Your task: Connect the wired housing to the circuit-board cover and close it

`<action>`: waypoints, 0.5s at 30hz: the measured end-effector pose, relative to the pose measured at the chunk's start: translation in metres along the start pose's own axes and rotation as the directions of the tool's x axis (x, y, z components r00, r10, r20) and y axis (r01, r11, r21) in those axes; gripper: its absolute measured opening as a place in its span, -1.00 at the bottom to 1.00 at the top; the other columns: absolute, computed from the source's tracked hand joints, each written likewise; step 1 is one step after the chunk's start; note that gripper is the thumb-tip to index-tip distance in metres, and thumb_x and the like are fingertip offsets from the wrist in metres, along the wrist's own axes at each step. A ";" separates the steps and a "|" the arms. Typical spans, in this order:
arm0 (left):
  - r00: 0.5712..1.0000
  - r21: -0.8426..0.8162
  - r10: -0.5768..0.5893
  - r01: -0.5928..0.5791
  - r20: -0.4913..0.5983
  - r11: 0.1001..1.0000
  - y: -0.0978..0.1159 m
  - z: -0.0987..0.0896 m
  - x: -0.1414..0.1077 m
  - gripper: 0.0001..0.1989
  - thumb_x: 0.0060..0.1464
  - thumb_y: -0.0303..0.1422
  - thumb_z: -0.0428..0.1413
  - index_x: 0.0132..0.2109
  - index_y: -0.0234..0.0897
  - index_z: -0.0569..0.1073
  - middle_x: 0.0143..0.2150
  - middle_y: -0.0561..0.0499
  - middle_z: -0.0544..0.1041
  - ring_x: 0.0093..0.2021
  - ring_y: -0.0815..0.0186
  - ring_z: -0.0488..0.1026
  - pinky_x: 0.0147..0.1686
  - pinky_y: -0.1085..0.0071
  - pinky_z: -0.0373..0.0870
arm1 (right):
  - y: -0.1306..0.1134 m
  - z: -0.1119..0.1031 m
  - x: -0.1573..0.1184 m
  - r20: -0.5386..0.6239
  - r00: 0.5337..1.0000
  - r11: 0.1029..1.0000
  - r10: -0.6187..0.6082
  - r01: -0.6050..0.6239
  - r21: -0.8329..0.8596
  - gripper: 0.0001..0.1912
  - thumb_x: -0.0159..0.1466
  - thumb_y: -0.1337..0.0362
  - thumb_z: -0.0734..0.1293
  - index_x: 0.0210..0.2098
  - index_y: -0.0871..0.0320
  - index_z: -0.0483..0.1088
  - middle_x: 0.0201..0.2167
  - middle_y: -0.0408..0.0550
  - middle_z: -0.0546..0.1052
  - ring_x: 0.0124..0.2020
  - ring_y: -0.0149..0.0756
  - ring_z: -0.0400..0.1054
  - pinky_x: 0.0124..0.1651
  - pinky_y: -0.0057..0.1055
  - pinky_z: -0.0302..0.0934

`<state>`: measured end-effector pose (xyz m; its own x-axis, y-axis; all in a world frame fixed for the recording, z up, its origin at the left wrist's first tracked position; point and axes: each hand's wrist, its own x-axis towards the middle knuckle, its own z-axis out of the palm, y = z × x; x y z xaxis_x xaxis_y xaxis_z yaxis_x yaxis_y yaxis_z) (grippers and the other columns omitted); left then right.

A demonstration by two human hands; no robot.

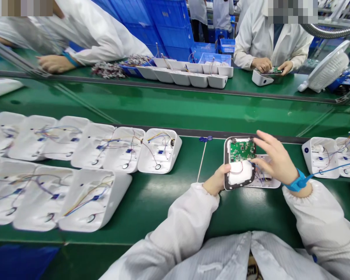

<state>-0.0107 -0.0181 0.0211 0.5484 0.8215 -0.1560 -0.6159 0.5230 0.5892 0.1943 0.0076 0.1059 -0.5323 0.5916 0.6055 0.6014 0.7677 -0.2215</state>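
Note:
My left hand [217,179] grips the lower left edge of a dark-rimmed device cover [239,175], held tilted above the table. A green circuit board [242,149] fills the cover's upper half, above a white section crossed by a thin wire. My right hand [277,160] is at the cover's right side with fingers spread; whether a fingertip touches the board's edge I cannot tell. Behind the cover, partly hidden, lies a white housing [275,182] with coloured wires inside. A blue strap [296,182] with a cord circles my right wrist.
Rows of open white housings [160,151] with wires stand on the green table [163,206] to the left, and more housings [319,157] at the right. Small blue pieces [205,139] lie by the back rail. Co-workers sit across the divider; a white fan [328,68] stands there.

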 end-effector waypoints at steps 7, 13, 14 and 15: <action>0.996 0.085 0.026 -0.018 -0.085 0.996 0.016 -0.011 0.001 -0.48 -0.28 -0.39 0.28 -0.06 -0.45 0.53 -0.21 -0.15 0.64 -0.22 0.07 0.58 -0.12 0.22 0.46 | 0.004 -0.027 -0.022 0.194 0.899 0.919 0.393 -0.382 -0.094 -0.82 0.35 0.21 0.27 -0.23 0.13 0.49 -0.34 -0.08 0.60 -0.34 -0.27 0.49 -0.25 -0.37 0.34; 0.985 0.221 0.150 -0.128 -0.085 0.967 0.009 0.001 -0.001 -0.41 -0.26 -0.29 0.36 -0.01 -0.38 0.51 -0.13 -0.13 0.61 -0.14 0.07 0.54 -0.05 0.19 0.44 | -0.016 -0.018 -0.033 0.598 0.724 0.932 0.345 -0.189 -0.310 -0.81 0.34 0.36 0.24 -0.32 0.12 0.49 -0.38 -0.09 0.57 -0.34 -0.28 0.47 -0.33 -0.42 0.18; 0.984 0.246 0.173 -0.156 -0.050 0.957 0.009 0.003 -0.003 -0.39 -0.26 -0.27 0.37 0.01 -0.37 0.51 -0.09 -0.14 0.59 -0.08 0.05 0.52 0.00 0.17 0.42 | -0.018 -0.016 -0.032 0.631 0.702 0.930 0.331 -0.130 -0.343 -0.80 0.34 0.37 0.24 -0.32 0.13 0.49 -0.39 -0.07 0.56 -0.34 -0.27 0.46 -0.36 -0.42 0.16; 0.980 0.273 0.199 -0.189 -0.009 0.943 0.009 0.005 -0.004 -0.38 -0.26 -0.25 0.38 0.02 -0.35 0.50 -0.04 -0.15 0.58 -0.02 0.03 0.50 0.06 0.16 0.38 | -0.020 -0.014 -0.031 0.657 0.686 0.929 0.313 -0.076 -0.363 -0.80 0.35 0.38 0.23 -0.31 0.14 0.49 -0.39 -0.05 0.56 -0.35 -0.26 0.46 -0.38 -0.42 0.14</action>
<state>-0.0157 -0.0179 0.0315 0.4094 0.9114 -0.0426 -0.5307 0.2759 0.8014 0.2072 -0.0298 0.1025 -0.5679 0.8080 -0.1566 0.8155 0.5782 0.0257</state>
